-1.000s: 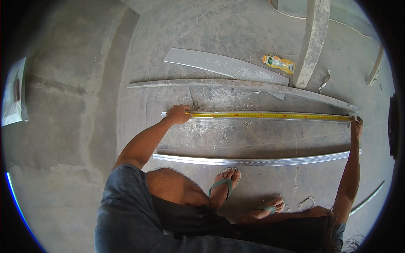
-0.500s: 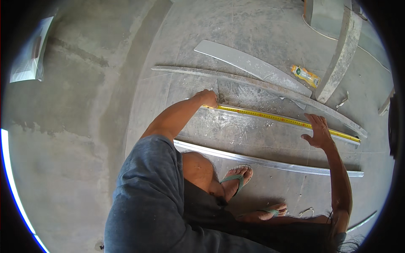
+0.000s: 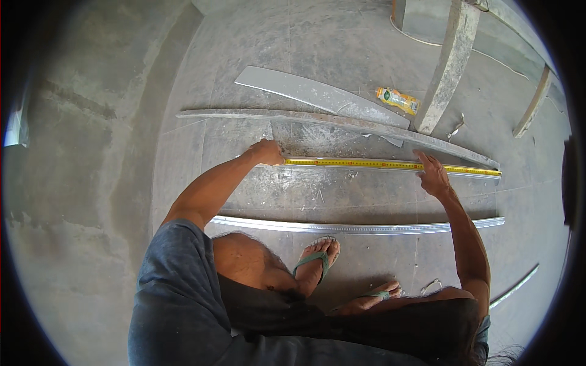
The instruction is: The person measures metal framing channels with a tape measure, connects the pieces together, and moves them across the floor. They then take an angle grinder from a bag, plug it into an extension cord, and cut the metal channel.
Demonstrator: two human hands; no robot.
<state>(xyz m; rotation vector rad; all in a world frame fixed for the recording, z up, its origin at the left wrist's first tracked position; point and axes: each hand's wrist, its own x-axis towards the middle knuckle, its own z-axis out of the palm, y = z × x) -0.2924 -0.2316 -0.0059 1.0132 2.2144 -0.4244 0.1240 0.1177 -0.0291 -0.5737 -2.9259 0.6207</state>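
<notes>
A yellow tape measure [image 3: 348, 163] lies extended along a thin metal strip [image 3: 493, 176] on the dusty floor. My left hand [image 3: 265, 153] is closed on the tape near its left end; what lies under the fingers is hidden. My right hand [image 3: 432, 174] is open, fingers spread, just over or touching the tape right of its middle; I cannot tell whether it touches. Nearer me a second long metal channel [image 3: 360, 229] lies parallel to the tape, just beyond my sandalled feet [image 3: 314, 263].
Beyond the tape lie a long dusty batten [image 3: 274, 114], a grey board strip [image 3: 299, 85], a yellow bottle [image 3: 397, 100] and an upright dusty post [image 3: 448, 67]. A second post [image 3: 531, 104] stands at the right, with a cable [image 3: 415, 38] behind. A short rod [image 3: 513, 287] lies lower right.
My right hand has left the tape's right end and moved leftward along it, its fingers spreading. My left hand stays on the left end. The view has shifted.
</notes>
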